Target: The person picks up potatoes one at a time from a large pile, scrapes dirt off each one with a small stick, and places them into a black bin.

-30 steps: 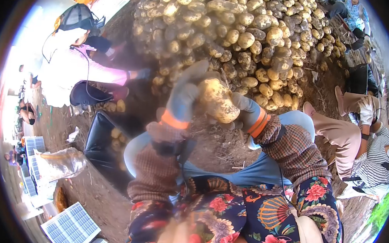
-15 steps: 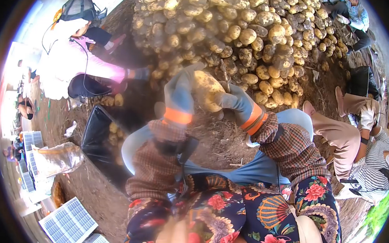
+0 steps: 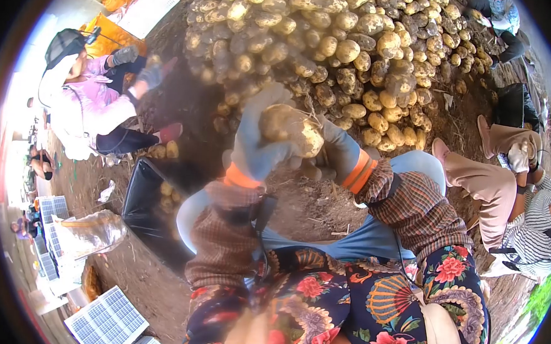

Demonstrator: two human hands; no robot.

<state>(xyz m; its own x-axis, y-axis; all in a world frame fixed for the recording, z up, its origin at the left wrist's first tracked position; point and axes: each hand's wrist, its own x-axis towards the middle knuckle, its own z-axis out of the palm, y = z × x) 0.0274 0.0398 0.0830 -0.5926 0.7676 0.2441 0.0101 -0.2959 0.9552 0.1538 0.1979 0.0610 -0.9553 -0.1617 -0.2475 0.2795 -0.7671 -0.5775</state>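
A large, soil-smeared potato (image 3: 293, 128) is held up in front of me between my two gloved hands. My left hand (image 3: 255, 137), in a grey-blue glove with an orange cuff, is wrapped round its left side and underside. On the other side, my right hand (image 3: 339, 147), gloved alike, has its fingers closed against the potato's right edge. A thin brown strand, like a stem or small stick, shows above the right fingers. Just beyond my hands lies a big heap of potatoes (image 3: 356, 55), many coated in dark soil.
A black bag (image 3: 143, 193) with potatoes beside it stands to my left. Further left are a clear plastic sack (image 3: 91, 232) and a white crate (image 3: 107, 319). A co-worker in pink (image 3: 89, 103) sits at left, another in stripes (image 3: 530, 238) at right, and a third at top right.
The potato has turned and shifted slightly left in my hands, showing a browner side. The co-worker at left has leaned back and drawn a gloved hand away from the heap.
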